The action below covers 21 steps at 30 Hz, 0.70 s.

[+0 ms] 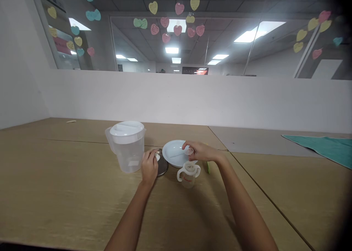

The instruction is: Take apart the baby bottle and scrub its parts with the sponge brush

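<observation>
A clear two-handled baby bottle (188,180) with red print stands upright on the table, its top uncovered. Just above it, my right hand (202,151) pinches a small clear cap (189,151) between thumb and fingers. My left hand (150,167) is closed on a small white piece (157,157), mostly hidden by the fingers, over a dark round metal lid (163,167). Behind the bottle is a white plate (172,149), partly covered by my right hand and the cap.
A clear pitcher (129,155) with a white lid stands left of my left hand. Something green (208,167) lies beneath my right wrist, partly hidden. A teal cloth (324,148) lies at the far right. A white wall (165,97) runs behind the table.
</observation>
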Tool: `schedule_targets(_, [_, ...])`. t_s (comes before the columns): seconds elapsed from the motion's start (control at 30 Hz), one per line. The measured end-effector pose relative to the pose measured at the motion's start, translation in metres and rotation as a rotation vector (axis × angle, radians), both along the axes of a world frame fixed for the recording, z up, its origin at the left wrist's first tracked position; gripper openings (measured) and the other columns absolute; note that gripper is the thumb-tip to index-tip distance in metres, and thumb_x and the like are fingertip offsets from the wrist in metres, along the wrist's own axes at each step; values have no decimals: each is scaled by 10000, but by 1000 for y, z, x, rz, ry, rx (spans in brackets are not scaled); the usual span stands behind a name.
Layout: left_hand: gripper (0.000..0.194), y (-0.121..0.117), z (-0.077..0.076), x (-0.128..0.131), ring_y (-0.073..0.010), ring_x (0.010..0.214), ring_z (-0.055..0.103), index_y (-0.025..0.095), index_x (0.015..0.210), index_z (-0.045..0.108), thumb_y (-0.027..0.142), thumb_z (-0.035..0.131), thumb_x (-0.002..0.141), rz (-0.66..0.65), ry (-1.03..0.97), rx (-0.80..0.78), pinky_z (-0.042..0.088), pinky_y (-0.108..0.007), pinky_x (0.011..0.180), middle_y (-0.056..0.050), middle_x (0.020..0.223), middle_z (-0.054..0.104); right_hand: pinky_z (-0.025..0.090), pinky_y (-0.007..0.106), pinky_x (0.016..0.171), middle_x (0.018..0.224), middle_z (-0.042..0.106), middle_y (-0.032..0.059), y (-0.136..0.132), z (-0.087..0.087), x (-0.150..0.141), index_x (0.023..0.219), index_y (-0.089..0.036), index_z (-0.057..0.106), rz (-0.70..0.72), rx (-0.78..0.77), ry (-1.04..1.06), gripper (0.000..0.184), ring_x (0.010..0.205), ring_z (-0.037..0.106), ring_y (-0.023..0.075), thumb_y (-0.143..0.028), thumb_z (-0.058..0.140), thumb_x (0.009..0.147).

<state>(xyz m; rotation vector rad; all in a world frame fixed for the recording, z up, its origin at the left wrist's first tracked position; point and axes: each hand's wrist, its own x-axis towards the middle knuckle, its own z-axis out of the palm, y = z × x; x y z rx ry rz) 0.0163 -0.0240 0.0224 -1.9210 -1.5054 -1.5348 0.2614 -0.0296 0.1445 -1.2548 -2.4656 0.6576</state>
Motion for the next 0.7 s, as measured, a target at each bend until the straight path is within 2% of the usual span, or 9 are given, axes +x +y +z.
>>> schedule_targets(0.1, [296, -4, 4, 9, -205, 945, 531, 173, 1094, 588, 177, 361, 904, -8, -66, 75, 437, -357, 855, -85, 995, 595, 336, 197, 586, 845, 581, 2, -2, -1, -4, 990, -210, 596, 0, 89, -180, 341, 733, 514, 120, -162, 644, 656])
schedule_targets(0.17, [267, -6, 5, 15, -198, 943, 530, 175, 1091, 578, 200, 381, 912, -26, -87, 114, 440, -354, 852, -84, 998, 591, 327, 199, 563, 856, 585, 11, -2, -2, -6, 932, -202, 616, -14, 77, -246, 299, 730, 517, 128, -190, 669, 639])
schedule_targets(0.27, [247, -8, 5, 23, -187, 941, 530, 177, 1112, 552, 192, 415, 908, -69, -60, 173, 446, -345, 847, -81, 1010, 594, 370, 218, 591, 925, 601, 38, -4, -3, -8, 965, -188, 615, -52, 59, -278, 361, 778, 550, 159, -229, 699, 617])
schedule_targets(0.37, [262, -12, 5, 28, -186, 944, 532, 174, 1144, 523, 162, 449, 893, -98, 9, 260, 453, -347, 841, -89, 1017, 596, 428, 277, 753, 1098, 586, 88, -7, -4, -11, 1134, -172, 559, -55, 106, -208, 510, 953, 560, 211, -270, 696, 653])
schedule_targets(0.43, [275, -16, 6, 31, -184, 935, 541, 178, 1149, 515, 143, 472, 880, -121, 53, 323, 462, -347, 829, -89, 995, 595, 415, 315, 864, 1230, 528, 105, -9, -6, -17, 1258, -180, 468, -19, 192, -105, 628, 1075, 521, 226, -261, 686, 674])
schedule_targets(0.53, [315, -22, 8, 38, -179, 923, 551, 189, 1160, 506, 103, 502, 856, -188, 122, 403, 474, -347, 818, -82, 965, 592, 389, 327, 937, 1331, 448, 96, -12, -13, -33, 1359, -205, 336, 88, 352, 24, 742, 1179, 455, 215, -196, 662, 693])
schedule_targets(0.6, [346, -25, 9, 42, -179, 937, 552, 200, 1164, 503, 73, 509, 843, -243, 164, 439, 475, -350, 831, -78, 965, 590, 394, 308, 919, 1297, 475, 91, -12, -18, -45, 1343, -204, 357, 166, 451, 24, 643, 1169, 458, 195, -151, 593, 747])
schedule_targets(0.7, [369, -27, 11, 45, -175, 936, 552, 199, 1168, 500, 43, 503, 834, -282, 175, 448, 477, -340, 827, -74, 960, 593, 406, 288, 818, 1106, 578, 85, -7, -22, -54, 1153, -184, 529, 186, 575, -89, 368, 1014, 533, 182, -105, 500, 795])
